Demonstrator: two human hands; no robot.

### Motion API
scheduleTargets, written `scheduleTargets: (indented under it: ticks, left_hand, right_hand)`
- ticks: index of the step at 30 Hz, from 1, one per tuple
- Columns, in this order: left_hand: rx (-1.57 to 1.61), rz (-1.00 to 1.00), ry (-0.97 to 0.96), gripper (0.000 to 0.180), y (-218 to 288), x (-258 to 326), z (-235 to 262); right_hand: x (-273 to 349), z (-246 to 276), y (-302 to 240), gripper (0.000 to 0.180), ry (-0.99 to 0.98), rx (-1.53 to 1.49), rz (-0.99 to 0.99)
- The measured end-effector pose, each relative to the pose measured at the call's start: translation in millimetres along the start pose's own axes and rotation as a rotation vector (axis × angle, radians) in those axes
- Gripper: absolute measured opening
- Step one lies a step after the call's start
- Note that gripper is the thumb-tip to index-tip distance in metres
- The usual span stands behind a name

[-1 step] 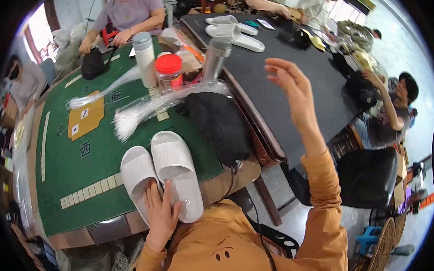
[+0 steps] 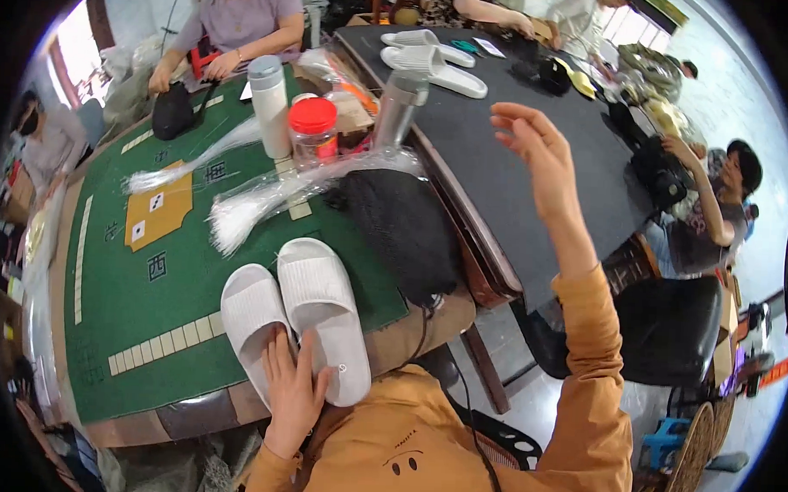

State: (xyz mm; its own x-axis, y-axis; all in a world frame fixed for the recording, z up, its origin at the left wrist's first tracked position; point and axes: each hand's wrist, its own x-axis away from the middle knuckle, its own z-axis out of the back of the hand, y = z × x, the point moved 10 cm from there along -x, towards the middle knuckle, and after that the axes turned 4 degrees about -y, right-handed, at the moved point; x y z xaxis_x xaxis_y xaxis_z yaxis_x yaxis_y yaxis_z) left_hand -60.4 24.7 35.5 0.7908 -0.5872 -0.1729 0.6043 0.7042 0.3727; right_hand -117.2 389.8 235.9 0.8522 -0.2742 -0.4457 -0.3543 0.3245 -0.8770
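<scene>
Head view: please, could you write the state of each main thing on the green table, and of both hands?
Near slippers: side by side, straps up
Left hand: fingers spread, resting on the near slippers
Right hand: raised, empty, fingers loosely bent
Red-lidded jar: upright, lid on
White bottle: upright, capped
Metal flask: upright, closure unclear
Near strand bundle: lying, ends fanned out
Black fabric bundle: lying, bulging

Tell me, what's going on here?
The left hand rests on a pair of pale slippers at the green table's near edge. The right hand is raised, nothing visible in it. A black bundle lies right of the slippers, and another pale pair sits on the dark table.
</scene>
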Motion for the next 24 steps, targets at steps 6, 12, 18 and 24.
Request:
scheduleTargets:
  ticks: [6,12,18,24]
  left_hand:
    - [0.002,0.069,-0.028,0.061,-3,-3,2]
    - [0.024,0.086,-0.101,0.066,-3,-5,-1]
    - [0.04,0.13,-0.146,0.067,-7,3,-10]
    - [-0.011,0.128,0.033,0.061,-12,16,-20]
  right_hand:
    - [-103,9,70,0.024,-0.108,0.057,-0.103]
    - [-195,2,151,0.021,-0.205,0.386,-0.14]
    - [-224,-64,181,0.022,-0.508,0.577,-0.041]
    - [-234,-110,204,0.023,-0.797,0.691,0.132]
